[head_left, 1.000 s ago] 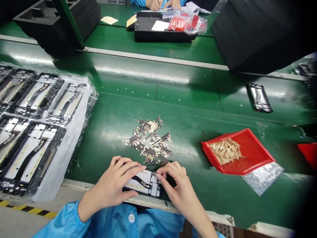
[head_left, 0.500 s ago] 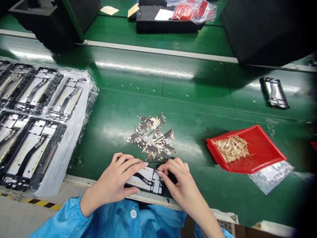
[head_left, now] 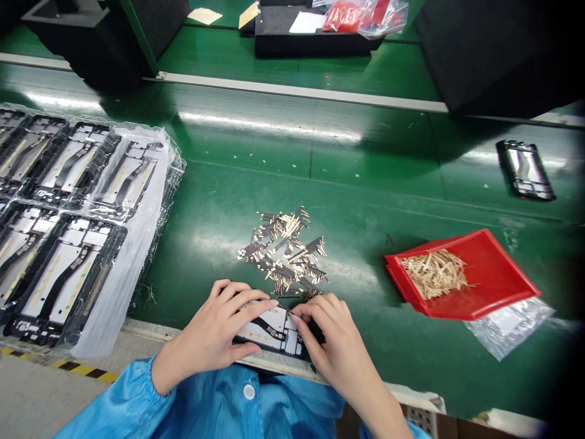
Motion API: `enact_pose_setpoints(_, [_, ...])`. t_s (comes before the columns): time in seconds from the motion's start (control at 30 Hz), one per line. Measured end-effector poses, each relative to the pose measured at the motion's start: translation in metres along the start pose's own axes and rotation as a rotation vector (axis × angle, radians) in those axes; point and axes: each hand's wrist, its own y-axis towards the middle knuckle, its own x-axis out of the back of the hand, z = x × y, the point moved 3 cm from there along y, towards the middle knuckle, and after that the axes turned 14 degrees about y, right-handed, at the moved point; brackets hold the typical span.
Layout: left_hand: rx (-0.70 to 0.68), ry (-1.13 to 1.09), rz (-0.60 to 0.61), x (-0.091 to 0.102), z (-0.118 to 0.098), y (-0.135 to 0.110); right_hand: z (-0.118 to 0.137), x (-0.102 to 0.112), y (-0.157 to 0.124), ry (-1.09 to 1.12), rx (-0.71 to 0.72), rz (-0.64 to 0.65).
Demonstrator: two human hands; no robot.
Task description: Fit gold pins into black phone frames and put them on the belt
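A phone frame [head_left: 269, 329] with a pale inner plate and a black flex cable lies at the bench's near edge. My left hand [head_left: 228, 326] grips its left part, thumb along the near side and fingers over the far side. At the frame's far right corner, my right hand [head_left: 331, 332] is closed in a pinch, thumb and forefinger against the rim. Whatever sits in that pinch is too small and hidden to make out; a thin dark line shows by the fingertips. Just beyond both hands spreads a loose pile of small dark strips with pale gold ends [head_left: 286, 253].
Clear plastic trays [head_left: 158, 183] at left hold several similar phone frames. To the right, a red bin [head_left: 498, 274] of thin tan strips rests on a clear plastic bag [head_left: 512, 326]. Another phone frame [head_left: 525, 171] lies far right. Black boxes [head_left: 320, 46] stand at the back.
The view has shifted slightly, so the surroundings sit a little further right. Both hands keep nearly the same hold, with the right fingertips still at the frame's far corner.
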Motion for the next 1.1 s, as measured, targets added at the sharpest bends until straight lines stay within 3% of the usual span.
enact_pose_setpoints(0.1, [-0.002, 0.0, -0.018, 0.0, 0.001, 0.0, 0.003, -0.005, -0.003, -0.091, 0.043, -0.007])
enact_pose_setpoints(0.23, [-0.059, -0.01, -0.098, 0.001, 0.002, 0.0, 0.005, -0.004, -0.009, -0.183, -0.017, -0.159])
enact_pose_setpoints(0.47, [-0.152, -0.031, -0.354, 0.015, -0.014, -0.005, 0.011, -0.009, -0.018, 0.501, -0.363, -0.138])
enact_pose_setpoints(0.6, [-0.064, -0.01, -0.335, 0.022, -0.024, -0.003, 0.014, -0.01, -0.017, 0.758, -0.492, -0.233])
enact_pose_setpoints(0.77, [0.04, -0.036, -0.232, 0.024, -0.031, 0.003, 0.011, -0.011, -0.015, 0.97, -0.565, -0.188])
enact_pose_setpoints(0.93, [0.074, -0.017, -0.193, 0.024, -0.035, 0.007, 0.002, -0.006, -0.012, 0.919, -0.509, -0.191])
enact_pose_setpoints(1.0, [0.084, -0.005, -0.178, 0.025, -0.035, 0.007, -0.002, -0.001, -0.011, 0.763, -0.413, -0.164])
enact_pose_setpoints(1.1, [0.064, 0.013, -0.154, 0.027, -0.034, 0.007, -0.004, 0.009, -0.006, 0.548, -0.171, -0.222])
